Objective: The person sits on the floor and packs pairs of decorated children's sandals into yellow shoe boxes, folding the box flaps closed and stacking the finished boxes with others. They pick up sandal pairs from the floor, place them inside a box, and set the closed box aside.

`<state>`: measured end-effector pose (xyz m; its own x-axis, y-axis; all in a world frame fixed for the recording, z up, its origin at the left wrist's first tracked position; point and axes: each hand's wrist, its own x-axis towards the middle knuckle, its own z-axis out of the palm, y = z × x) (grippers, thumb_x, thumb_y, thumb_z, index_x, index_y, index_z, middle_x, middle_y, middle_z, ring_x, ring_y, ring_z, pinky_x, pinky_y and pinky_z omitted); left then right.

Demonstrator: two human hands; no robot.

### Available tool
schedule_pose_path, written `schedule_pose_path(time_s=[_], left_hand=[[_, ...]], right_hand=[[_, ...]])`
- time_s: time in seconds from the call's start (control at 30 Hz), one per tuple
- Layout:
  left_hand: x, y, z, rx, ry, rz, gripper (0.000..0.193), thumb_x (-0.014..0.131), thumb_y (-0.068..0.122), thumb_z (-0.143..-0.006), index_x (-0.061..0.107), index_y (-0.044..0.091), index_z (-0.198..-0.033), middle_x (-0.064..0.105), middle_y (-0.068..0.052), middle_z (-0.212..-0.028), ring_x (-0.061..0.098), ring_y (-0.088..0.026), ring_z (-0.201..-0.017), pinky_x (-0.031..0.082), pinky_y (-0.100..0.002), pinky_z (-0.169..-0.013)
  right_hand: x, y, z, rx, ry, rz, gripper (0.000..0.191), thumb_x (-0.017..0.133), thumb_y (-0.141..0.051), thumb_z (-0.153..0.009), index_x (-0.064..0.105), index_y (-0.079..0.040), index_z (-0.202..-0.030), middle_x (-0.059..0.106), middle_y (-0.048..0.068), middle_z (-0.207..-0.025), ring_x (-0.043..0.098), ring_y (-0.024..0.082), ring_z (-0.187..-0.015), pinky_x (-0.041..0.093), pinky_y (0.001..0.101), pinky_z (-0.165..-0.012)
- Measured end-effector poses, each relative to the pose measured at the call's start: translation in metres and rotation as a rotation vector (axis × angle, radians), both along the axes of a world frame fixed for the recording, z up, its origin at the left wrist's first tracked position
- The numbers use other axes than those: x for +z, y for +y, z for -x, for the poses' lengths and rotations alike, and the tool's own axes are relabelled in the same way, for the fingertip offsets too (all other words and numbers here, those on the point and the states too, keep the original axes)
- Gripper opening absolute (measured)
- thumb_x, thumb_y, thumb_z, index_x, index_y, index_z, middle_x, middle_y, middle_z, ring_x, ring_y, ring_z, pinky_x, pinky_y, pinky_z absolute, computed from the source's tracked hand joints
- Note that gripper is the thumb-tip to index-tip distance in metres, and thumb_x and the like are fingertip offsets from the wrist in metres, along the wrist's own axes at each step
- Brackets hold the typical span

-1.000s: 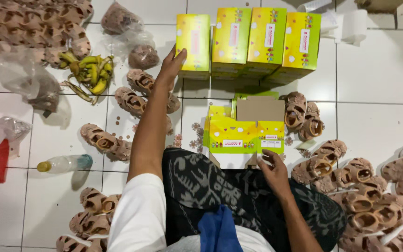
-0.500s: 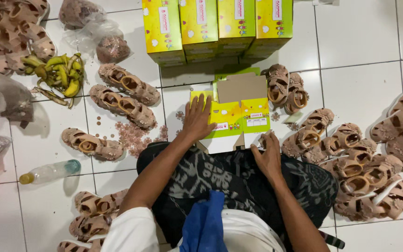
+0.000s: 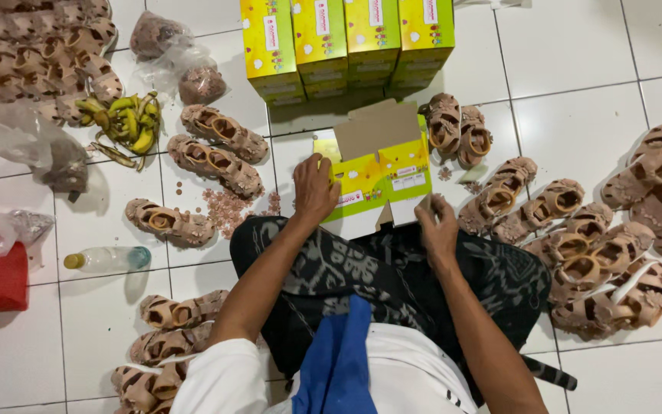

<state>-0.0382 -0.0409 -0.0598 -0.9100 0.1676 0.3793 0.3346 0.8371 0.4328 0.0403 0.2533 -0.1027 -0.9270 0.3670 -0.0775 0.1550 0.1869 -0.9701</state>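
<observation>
Two hands are down on the open yellow-green shoe box lying on the white tiled floor, right at the person's lap. From the head view, the left hand grips the box's left edge, fingers curled over it, while the right hand pinches the lower right corner flap. Four closed yellow-green boxes stand in a row just beyond. Tan sandals lie scattered on both sides, bananas at left, and a plastic bottle nearby.

White glossy tiled floor, dark grout lines, soft indoor light
</observation>
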Motion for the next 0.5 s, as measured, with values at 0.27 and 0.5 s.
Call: schedule_pose_path(time_s=[0.27, 0.5], left_hand=[[0.004, 0.006, 0.024, -0.032, -0.556, -0.871, 0.031, 0.075, 0.018, -0.092, 0.049, 0.005, -0.103, 0.064, -0.01, -0.088, 0.064, -0.024, -0.082, 0.052, -0.035, -0.072], [0.044, 0.05, -0.015, 0.175, -0.303, -0.335, 0.046, 0.08, 0.033, -0.087, 0.056, 0.003, -0.113, 0.064, -0.018, -0.105, 0.06, -0.03, -0.099, 0.053, -0.046, -0.088]], right_hand=[[0.057, 0.006, 0.011, 0.031, -0.192, 0.644, 0.044, 0.071, -0.016, -0.093, 0.056, 0.0, -0.131, 0.071, 0.012, -0.11, 0.071, 0.021, -0.092, 0.06, 0.0345, -0.076], [0.107, -0.017, 0.003, 0.179, -0.225, -0.17, 0.042, 0.069, -0.029, -0.108, 0.069, 0.01, -0.093, 0.064, 0.018, -0.078, 0.055, 0.019, -0.069, 0.046, 0.0348, -0.063]])
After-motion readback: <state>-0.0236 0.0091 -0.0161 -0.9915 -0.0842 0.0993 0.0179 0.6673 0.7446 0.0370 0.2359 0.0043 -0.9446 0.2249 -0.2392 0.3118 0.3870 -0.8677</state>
